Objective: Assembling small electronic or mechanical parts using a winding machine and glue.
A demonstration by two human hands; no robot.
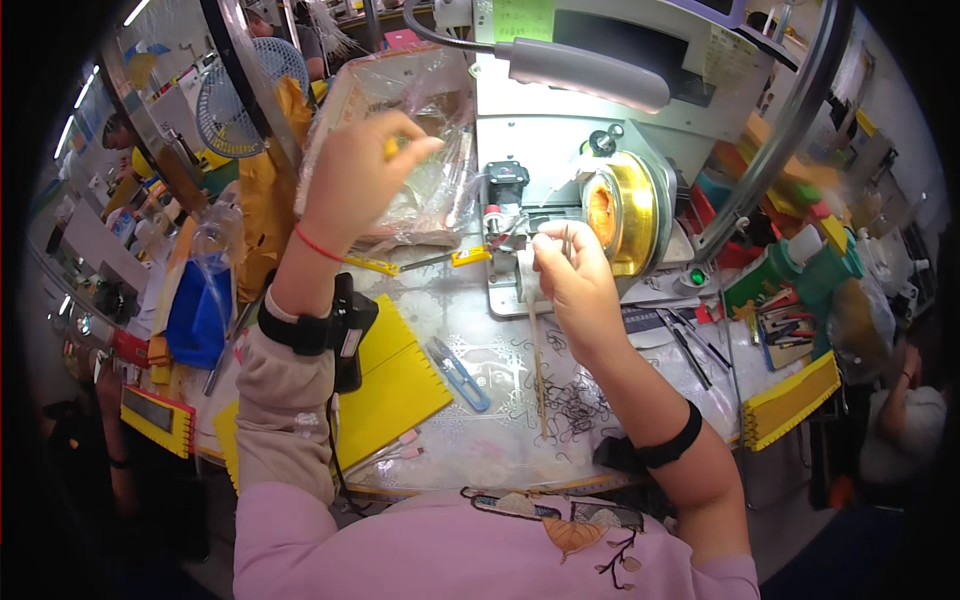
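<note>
My left hand (368, 172), blurred by motion, is raised over a plastic-lined box (345, 95). Its fingers curl toward the thumb, and a small yellow patch shows between them; I cannot make out what it is. My right hand (578, 285) is closed in a pinch beside a small bench machine (508, 185). A thin, dark thing shows at its fingertips, too small to name. From the machine, just left of this hand, a narrow pale strand (540, 370) hangs down over the table. A gold-coloured reel (632, 215) stands behind the right hand.
Black hook-like wires (575, 405) lie loose below my right hand. Blue snips (458, 375), a yellow-handled cutter (470, 257) and a yellow pad (390, 385) lie on the left. Tweezers (685, 350) lie right. A lamp (585, 72) overhangs the machine.
</note>
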